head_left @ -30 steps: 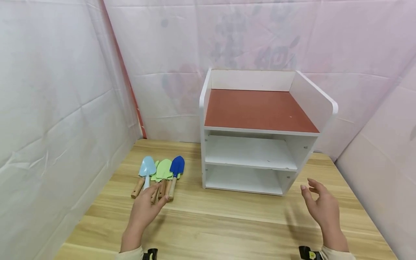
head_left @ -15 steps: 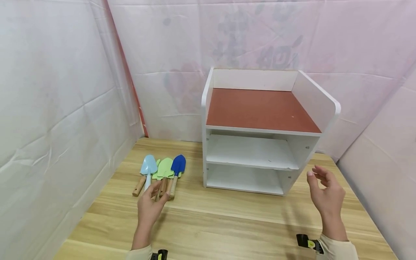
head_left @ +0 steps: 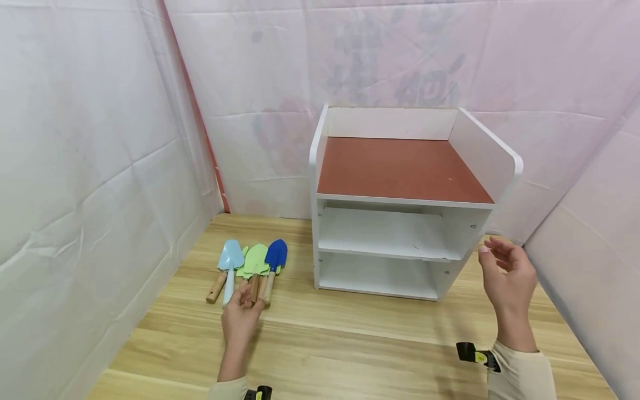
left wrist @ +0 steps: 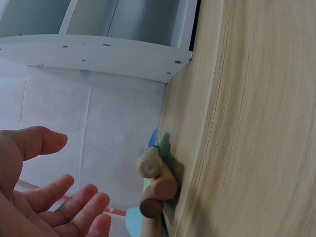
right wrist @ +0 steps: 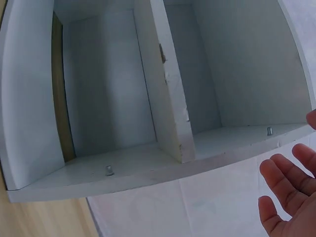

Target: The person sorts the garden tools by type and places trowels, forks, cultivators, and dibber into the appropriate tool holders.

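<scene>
Several small garden trowels lie in a pile at the left of the table. In the head view a light blue trowel [head_left: 231,255], a green trowel [head_left: 256,256] and a dark blue trowel [head_left: 276,253] are on top. My left hand [head_left: 240,319] hovers by the handle ends, thumb and fingers spread apart. The left wrist view shows a gap between these fingers [left wrist: 81,205] and the wooden handles [left wrist: 149,164]. Beside the right side of the white shelf unit [head_left: 405,169], my right hand [head_left: 510,280] is raised with loosely bent fingers [right wrist: 284,182], holding nothing.
The shelf unit has a reddish-brown top board with raised sides, and two white compartments facing me. Metal shelf pegs [right wrist: 109,171] stick out inside. Wood-grain tabletop [head_left: 350,355] spreads in front. White fabric sheets [head_left: 250,66] hang behind and on both sides.
My right hand has moved up and away, alongside the shelf unit. My left hand has shifted slightly right and back towards me. The trowels lie as before.
</scene>
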`<state>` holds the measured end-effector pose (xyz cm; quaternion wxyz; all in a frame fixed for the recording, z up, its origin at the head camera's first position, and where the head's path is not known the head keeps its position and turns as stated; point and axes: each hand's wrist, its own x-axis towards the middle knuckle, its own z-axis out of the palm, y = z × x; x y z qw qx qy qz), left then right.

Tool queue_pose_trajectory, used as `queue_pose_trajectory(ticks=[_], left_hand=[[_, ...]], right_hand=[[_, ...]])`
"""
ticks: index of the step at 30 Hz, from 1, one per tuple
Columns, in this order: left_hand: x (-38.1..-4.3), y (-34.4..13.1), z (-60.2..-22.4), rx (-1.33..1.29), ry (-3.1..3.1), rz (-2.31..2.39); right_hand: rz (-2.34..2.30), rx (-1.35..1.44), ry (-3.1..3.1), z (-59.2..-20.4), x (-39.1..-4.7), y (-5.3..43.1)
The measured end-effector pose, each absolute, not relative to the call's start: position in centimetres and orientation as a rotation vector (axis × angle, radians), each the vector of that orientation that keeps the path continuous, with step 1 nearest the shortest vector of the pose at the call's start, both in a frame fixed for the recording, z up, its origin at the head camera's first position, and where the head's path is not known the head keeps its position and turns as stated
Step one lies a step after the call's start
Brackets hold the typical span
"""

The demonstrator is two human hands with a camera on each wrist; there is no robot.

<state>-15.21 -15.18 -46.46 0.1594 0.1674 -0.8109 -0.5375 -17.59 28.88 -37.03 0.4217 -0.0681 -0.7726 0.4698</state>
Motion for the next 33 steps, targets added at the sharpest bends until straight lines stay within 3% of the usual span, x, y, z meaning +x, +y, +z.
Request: queue_pose_trajectory(ticks=[17,33], left_hand=[[-16.9,-14.5,-48.7,0.381,-2.207,-1.581],[-18.2,-13.6,-49.9,0.522,-2.288,-1.529]], right_hand=[[1.240,-0.163,-1.797,-34.2,-19.9,28.5],[1.208,-0.102,-1.778,-32.4,-21.7,28.8]])
